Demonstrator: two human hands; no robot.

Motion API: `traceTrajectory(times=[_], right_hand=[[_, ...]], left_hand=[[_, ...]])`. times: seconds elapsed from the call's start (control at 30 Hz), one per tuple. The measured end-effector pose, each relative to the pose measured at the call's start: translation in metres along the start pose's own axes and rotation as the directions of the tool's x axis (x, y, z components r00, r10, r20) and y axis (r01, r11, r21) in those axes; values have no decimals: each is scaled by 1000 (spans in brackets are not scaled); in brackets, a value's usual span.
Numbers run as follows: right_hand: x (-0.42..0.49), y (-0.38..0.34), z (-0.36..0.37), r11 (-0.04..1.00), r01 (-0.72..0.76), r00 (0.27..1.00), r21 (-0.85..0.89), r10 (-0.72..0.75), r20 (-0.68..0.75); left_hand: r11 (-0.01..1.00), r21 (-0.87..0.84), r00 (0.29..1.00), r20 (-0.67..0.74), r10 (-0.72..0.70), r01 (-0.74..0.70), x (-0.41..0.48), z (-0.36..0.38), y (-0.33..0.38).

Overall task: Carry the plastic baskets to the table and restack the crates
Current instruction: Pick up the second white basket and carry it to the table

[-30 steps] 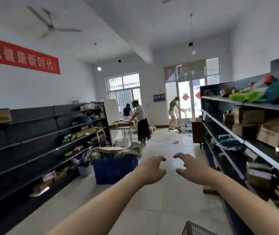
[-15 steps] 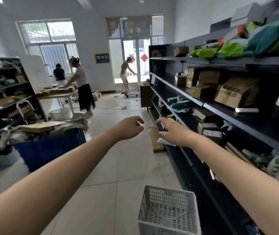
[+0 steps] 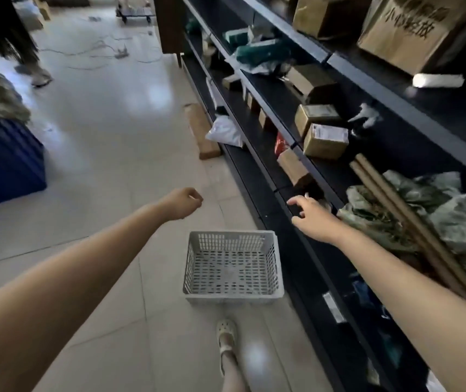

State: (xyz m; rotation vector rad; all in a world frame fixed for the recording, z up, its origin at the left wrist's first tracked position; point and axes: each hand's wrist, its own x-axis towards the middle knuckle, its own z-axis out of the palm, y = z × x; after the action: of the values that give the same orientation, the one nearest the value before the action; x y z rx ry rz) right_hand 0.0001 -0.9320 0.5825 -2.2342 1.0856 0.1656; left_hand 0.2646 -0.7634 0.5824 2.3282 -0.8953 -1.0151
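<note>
Near the white basket (image 3: 231,299) beside the shelf (image 3: 265,199), our left hand (image 3: 182,203) hung loosely curled, empty; our right hand (image 3: 311,219) spread open.

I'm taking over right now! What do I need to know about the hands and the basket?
Left hand: loosely curled, empty.
Right hand: open, empty, near the shelf.
Basket: empty, on the floor beside the shelf, untouched.
Blue crate: on the floor, far left.
Done: nothing that shows.
Left: lift the basket, carry it to the table, which is out of view, then restack crates.
</note>
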Motion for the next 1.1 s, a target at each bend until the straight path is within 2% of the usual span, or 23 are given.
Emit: traceTrajectory(times=[0.23,0.4,0.57,0.7,0.8,0.97,1.1], right_hand=[[104,77,67,957,-286,954,42,281,108],[186,122,152,894,-446,886,43,434,164],[281,177,256,879,-477,860,-2,468,203],[337,235,332,870,-434,858,-233,478,188],[361,282,386,790,-503,803,-351,577,147],[371,317,448,650,-687,644,-324,751,143],[375,318,462,613,-766,622,-193,782,17]], left_hand=[[964,-9,963,58,-264,265,126,36,-98],[928,47,922,102,-373,370,197,95,-159],[913,139,913,95,-397,383,293,165,-237],[901,143,909,24,-416,409,364,232,-303],[891,213,912,3,-410,400,404,279,-353],[906,117,913,-35,-406,407,414,317,-404],[923,58,922,-105,-374,381,404,325,-420]])
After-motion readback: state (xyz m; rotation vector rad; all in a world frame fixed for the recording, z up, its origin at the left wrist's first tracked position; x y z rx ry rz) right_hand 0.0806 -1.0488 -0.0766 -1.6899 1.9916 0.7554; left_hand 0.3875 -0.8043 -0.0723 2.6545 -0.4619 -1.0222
